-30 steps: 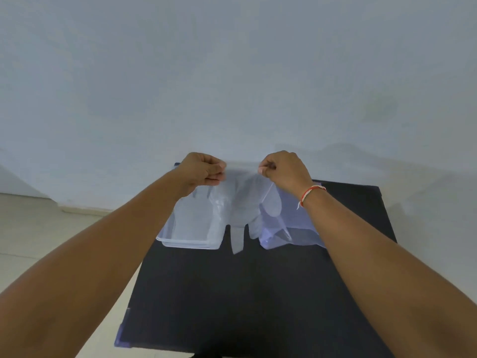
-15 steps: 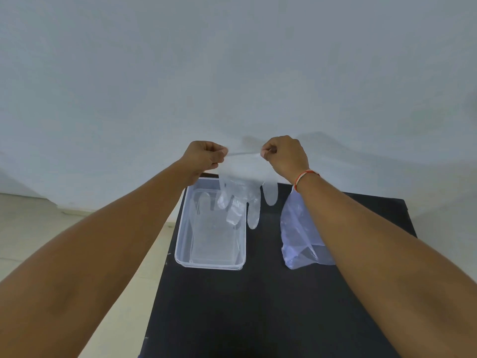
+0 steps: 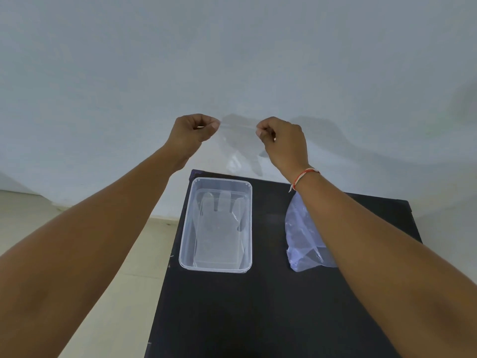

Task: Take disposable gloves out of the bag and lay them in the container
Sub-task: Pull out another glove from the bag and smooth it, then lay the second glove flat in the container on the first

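A clear disposable glove [image 3: 238, 148] hangs fingers down in front of the wall, stretched by its cuff between my left hand [image 3: 194, 131] and my right hand [image 3: 282, 140]. Both hands pinch the cuff, high above the table's far edge. Below stands a clear rectangular container [image 3: 186, 228] on the black table [image 3: 258, 306], with at least one flat glove [image 3: 219, 223] lying in it, fingers pointing away. To the right lies the crumpled bluish plastic bag [image 3: 299, 233], partly hidden by my right forearm.
A plain pale wall rises right behind the table. Beige floor [image 3: 103, 254] shows to the left of the table's left edge. A red and white thread is tied round my right wrist [image 3: 304, 174].
Both hands have lifted the glove upward and away from the container and bag, from table level to well above the far edge. The view has tilted, so the table sits lower.
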